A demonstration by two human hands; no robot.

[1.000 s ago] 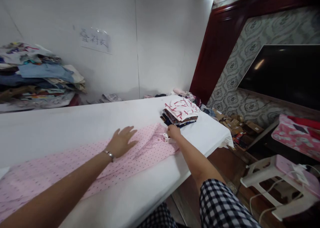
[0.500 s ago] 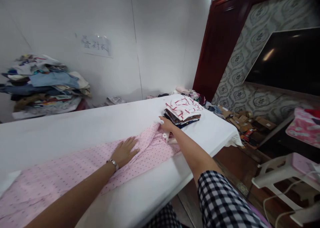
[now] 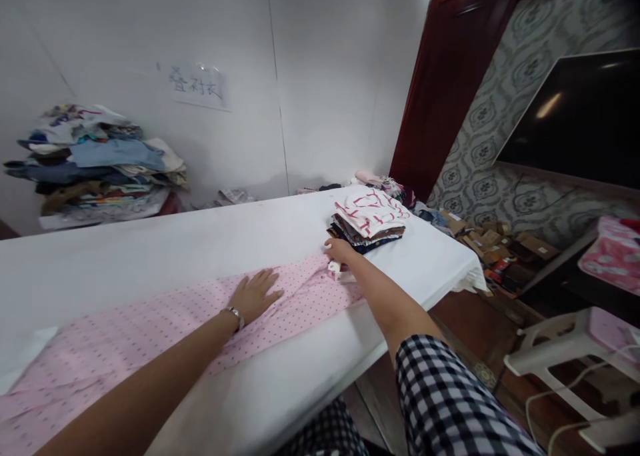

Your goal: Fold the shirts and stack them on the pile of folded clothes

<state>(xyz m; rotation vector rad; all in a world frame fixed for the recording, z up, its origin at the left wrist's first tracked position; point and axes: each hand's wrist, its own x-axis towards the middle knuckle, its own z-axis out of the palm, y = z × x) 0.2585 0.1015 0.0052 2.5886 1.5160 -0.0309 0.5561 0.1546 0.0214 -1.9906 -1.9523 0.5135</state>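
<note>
A pink dotted shirt (image 3: 165, 323) lies stretched lengthwise over the white-covered table, its white collar part (image 3: 342, 273) at the right end. My left hand (image 3: 254, 296) rests flat on the shirt's middle, fingers spread, with a bracelet at the wrist. At the far edge by the collar, the fingers of my right hand (image 3: 341, 251) are closed on the cloth; the fingertips are partly hidden. Just beyond that hand sits a stack of folded clothes (image 3: 370, 217), topped by a white garment with red marks.
A tall heap of clothes (image 3: 100, 166) stands at the far left by the wall. More clothes (image 3: 385, 184) lie behind the table's right end. Cardboard boxes (image 3: 533, 246) and a white stool (image 3: 555, 339) are at the right, below a wall-mounted television (image 3: 575, 116).
The raised fold of pink cloth by my right hand has been laid flatter, and that hand's fingers have curled in. My left hand stays flat on the shirt. The view has shifted slightly.
</note>
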